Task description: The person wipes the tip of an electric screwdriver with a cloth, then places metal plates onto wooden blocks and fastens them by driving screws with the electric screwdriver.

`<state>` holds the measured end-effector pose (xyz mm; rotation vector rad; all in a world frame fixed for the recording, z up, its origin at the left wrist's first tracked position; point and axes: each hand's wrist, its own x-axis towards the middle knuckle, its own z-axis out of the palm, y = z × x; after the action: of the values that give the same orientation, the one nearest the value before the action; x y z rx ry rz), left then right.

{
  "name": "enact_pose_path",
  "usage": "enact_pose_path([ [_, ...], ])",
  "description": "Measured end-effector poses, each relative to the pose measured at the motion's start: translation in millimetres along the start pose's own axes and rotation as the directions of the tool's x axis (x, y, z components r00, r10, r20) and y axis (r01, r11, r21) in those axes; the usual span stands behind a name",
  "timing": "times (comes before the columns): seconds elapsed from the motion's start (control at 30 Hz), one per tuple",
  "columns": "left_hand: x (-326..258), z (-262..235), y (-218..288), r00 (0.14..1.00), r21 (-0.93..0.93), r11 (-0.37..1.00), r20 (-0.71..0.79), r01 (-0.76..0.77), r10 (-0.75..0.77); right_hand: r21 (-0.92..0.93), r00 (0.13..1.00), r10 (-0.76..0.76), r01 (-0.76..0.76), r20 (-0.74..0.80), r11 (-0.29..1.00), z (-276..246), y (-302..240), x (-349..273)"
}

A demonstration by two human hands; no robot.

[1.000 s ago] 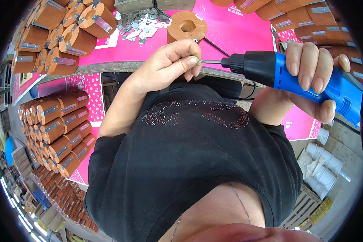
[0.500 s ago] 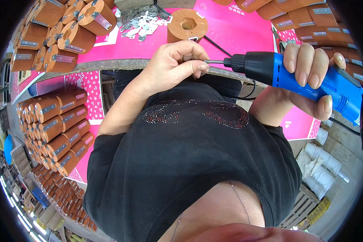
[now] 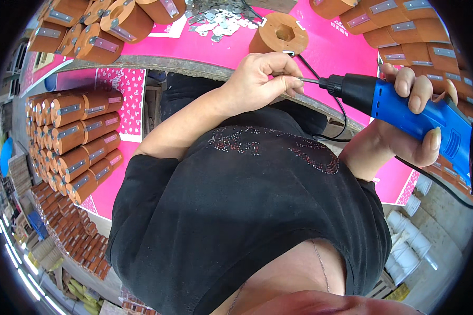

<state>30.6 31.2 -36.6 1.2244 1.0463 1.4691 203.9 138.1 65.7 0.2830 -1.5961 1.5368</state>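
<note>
My right hand (image 3: 412, 105) is wrapped round a blue and black electric screwdriver (image 3: 399, 100), which points left with its cord trailing away. At the tip of its thin metal bit (image 3: 311, 81), the thumb and fingers of my left hand (image 3: 273, 76) are pinched together. Whatever sits between those fingertips is too small or too hidden to make out. Just beyond my left hand stands a round wooden block (image 3: 268, 38) with a six-sided hole in its top and small metal pieces at its rim.
Loose flat metal plates (image 3: 220, 23) lie in a heap on the pink table cover (image 3: 194, 48). Similar wooden blocks with metal strips are stacked at far left (image 3: 97, 39), lower left (image 3: 71, 142) and far right (image 3: 410, 26). A black cord (image 3: 323, 79) runs behind the screwdriver bit.
The whole view has shifted, so the table and block appear further right. Both hands keep their grips, the left still pinched at the bit's tip, and the screwdriver now slants more.
</note>
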Motion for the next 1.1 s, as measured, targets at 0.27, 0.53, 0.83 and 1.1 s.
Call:
enact_pose_path([
  [0.27, 8.2, -14.7, 10.4, 0.866, 0.429, 0.758, 0.146, -0.491, 0.479, 0.127, 0.984, 0.038, -0.061, 0.175, 0.990, -13.8, -1.6, 12.7],
  [0.53, 29.3, -81.7, -17.7, 0.851, 0.475, 0.877, -0.487, 0.069, 0.197, 0.080, 0.986, 0.026, -0.040, 0.164, 0.996, -28.8, -13.7, 10.7],
  [0.83, 27.0, -96.1, -76.8, 0.909, 0.983, 0.079, -0.182, 0.164, 0.374, 0.059, 0.998, 0.047, -0.044, -0.051, 0.997, -21.8, -15.4, 4.1],
  [1.1, 31.9, -98.9, -61.7, 0.917, 0.988, -0.076, -0.093, 0.132, 0.387, 0.091, 0.997, 0.057, -0.053, -0.042, 0.994, -33.3, -19.0, 0.1],
])
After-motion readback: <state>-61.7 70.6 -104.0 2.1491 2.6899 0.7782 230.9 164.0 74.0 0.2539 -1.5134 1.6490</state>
